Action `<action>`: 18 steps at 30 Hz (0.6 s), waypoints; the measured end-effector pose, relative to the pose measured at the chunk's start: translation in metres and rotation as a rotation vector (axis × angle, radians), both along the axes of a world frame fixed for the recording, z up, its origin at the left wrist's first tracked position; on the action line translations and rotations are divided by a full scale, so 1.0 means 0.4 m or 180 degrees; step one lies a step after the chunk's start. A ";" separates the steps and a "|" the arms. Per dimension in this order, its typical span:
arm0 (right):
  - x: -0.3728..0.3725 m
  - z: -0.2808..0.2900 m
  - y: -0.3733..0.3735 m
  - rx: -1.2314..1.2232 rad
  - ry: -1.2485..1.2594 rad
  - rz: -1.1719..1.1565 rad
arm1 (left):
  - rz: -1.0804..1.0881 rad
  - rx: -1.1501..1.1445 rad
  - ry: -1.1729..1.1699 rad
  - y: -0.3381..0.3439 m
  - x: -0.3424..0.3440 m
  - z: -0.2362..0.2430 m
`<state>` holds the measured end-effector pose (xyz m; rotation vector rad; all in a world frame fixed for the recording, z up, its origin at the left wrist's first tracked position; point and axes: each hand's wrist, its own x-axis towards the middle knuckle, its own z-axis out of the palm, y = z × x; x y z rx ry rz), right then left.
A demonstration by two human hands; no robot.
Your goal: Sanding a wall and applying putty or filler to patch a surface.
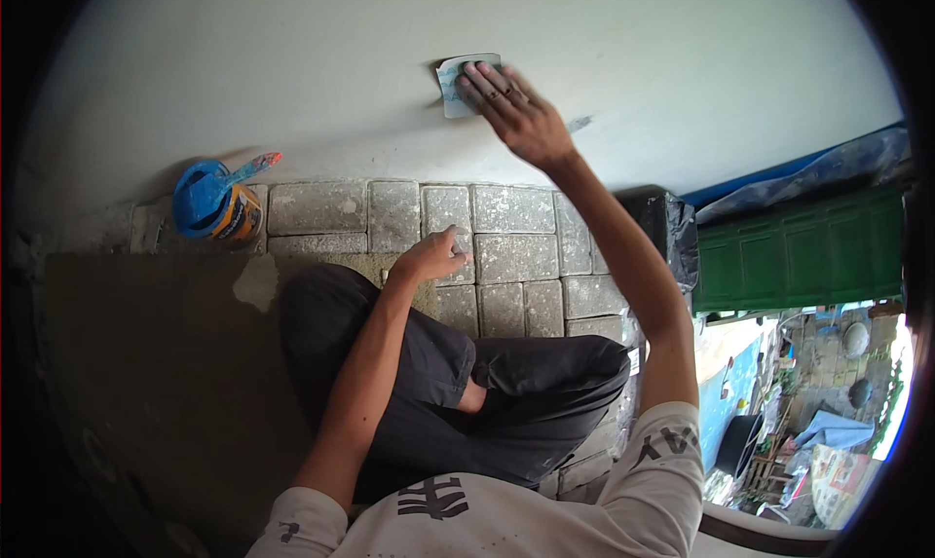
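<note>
Against the off-white plastered wall at 12 o'clock | right hand flat, fingers spread, pressing grey-blue sanding sheet for even contact | left hand curled, bracing on grey paving blocks, contents unclear | blue paint tub with brush at 10 o'clock, within reach.

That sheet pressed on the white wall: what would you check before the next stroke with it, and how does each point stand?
1. Right hand flat on the sanding sheet: ok.
2. Sheet lies against the white wall: ok.
3. Left hand braced low, near the paving blocks: ok; what its fingers hold, cannot tell.
4. Blue paint can with its brush upright and apart from the knees: ok.
5. Sheet's wear: cannot tell.
</note>
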<state>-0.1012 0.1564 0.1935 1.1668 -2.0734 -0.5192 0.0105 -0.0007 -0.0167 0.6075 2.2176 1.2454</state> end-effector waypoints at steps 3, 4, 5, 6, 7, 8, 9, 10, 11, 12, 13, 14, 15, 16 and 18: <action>-0.008 0.076 0.042 -0.0483 0.0439 -0.0507 | 0.0015 -0.0119 -0.0071 0.015 -0.009 -0.002; -0.009 0.063 0.015 -0.1461 0.0418 -0.0356 | -0.0021 -0.0119 0.0003 0.006 -0.013 -0.003; -0.011 0.038 0.007 -0.1701 0.0327 -0.0358 | -0.0010 -0.0107 0.0010 0.014 -0.012 -0.002; -0.007 0.011 0.003 -0.1344 0.0084 -0.0170 | -0.0008 -0.0098 0.0005 0.014 -0.007 -0.004; -0.005 -0.011 0.005 -0.0988 -0.0163 0.0013 | -0.0006 -0.0091 -0.0002 0.016 -0.001 -0.006; -0.004 -0.017 -0.013 -0.0761 -0.0089 0.0172 | 0.0028 -0.0110 -0.0008 0.004 0.001 -0.006; -0.005 -0.006 -0.009 -0.0771 -0.0076 0.0173 | 0.0027 -0.0120 0.0005 0.002 0.003 -0.006; -0.008 0.018 0.011 -0.0655 -0.0042 0.0139 | 0.0075 -0.0156 -0.0057 0.005 0.006 -0.006; -0.011 0.055 0.027 -0.0541 -0.0015 0.0143 | 0.0161 -0.0192 -0.0123 0.001 0.008 0.000; -0.021 0.101 0.059 -0.0859 0.0333 -0.0142 | 0.0085 -0.0221 -0.0160 0.010 -0.001 -0.007; -0.036 0.147 0.093 -0.1527 0.0568 -0.0237 | 0.0083 -0.0203 -0.0175 0.020 -0.007 0.000; -0.029 0.197 0.087 -0.1895 0.0866 -0.0265 | 0.0064 -0.0170 -0.0171 0.024 -0.007 0.007; -0.025 0.234 0.072 -0.2268 0.1201 -0.0292 | 0.0036 -0.0146 -0.0136 0.017 -0.012 0.005; -0.041 0.208 0.070 -0.2184 0.0953 -0.0245 | 0.0065 -0.0309 -0.0043 0.017 -0.008 -0.004; -0.042 0.119 0.054 -0.1678 0.0311 0.0140 | 0.0052 -0.0244 -0.0046 0.011 -0.004 -0.020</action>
